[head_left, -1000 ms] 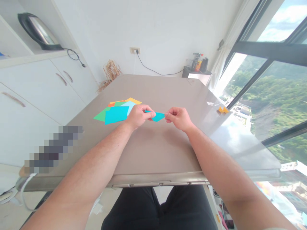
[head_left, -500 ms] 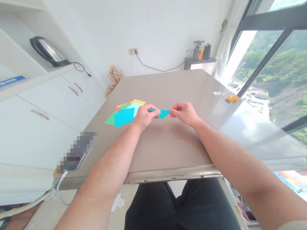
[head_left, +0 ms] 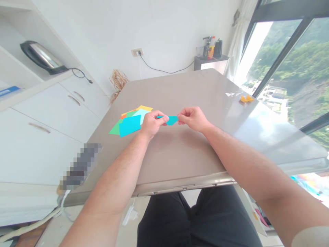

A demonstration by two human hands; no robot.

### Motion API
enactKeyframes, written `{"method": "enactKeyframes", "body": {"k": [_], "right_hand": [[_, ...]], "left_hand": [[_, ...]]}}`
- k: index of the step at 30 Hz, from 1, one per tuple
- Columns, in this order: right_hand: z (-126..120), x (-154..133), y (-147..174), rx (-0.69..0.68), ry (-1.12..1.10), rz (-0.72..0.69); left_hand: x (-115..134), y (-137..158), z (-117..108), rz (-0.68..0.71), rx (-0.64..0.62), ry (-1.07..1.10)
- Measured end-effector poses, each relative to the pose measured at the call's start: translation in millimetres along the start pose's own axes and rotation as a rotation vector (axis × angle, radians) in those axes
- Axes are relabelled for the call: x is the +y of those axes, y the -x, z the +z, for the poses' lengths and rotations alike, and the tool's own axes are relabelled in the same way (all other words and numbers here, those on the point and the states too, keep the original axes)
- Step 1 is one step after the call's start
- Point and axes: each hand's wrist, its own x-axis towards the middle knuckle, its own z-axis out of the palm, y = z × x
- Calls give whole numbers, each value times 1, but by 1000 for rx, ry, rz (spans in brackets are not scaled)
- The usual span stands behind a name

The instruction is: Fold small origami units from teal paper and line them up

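Between my two hands is a small folded piece of teal paper [head_left: 173, 120], held above the table. My left hand [head_left: 152, 124] pinches its left part between thumb and fingers, which cover some of it. Thumb and fingertips of my right hand [head_left: 192, 118] are closed on its right corner. Just left of my left hand lie several loose coloured sheets, overlapping: a blue sheet [head_left: 130, 125] on top, with a pale blue sheet [head_left: 142, 114], a green sheet [head_left: 114, 129] and a yellow sheet [head_left: 145, 107] showing around it.
The brown table [head_left: 174, 154] carries a folded orange paper shape [head_left: 246, 99] and white scraps [head_left: 232, 94] near its right edge. A pixelated dark object [head_left: 81, 166] with a white cable lies at the left edge. An electric kettle [head_left: 43, 56] sits on the shelf.
The view has shifted slightly, so the whole scene sits a little further left. Both hands keep their pinch on the teal paper, which looks nearly the same.
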Motion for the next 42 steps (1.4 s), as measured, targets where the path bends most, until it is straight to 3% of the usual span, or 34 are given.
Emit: {"method": "enactKeyframes", "body": {"k": [11,17,26,33,38,42], "right_hand": [[4,-2,2,36,46,-73],[2,-3,2,10,14,-64],[-1,-7,4,18,70,-65],[5,-4,4,44,158,-155],[5,-5,5,70,210,-160],[6,-1,6,57,306,-223]], "left_hand": [[-4,-1,5,-22,-43,26],[-2,-1,6,-23,9,64],[-6,0,5,38,-7,-37],[-7,1,7,99,-73,-183],[0,3,12,116,-47,-210],[5,6,16,137,-122,-229]]}}
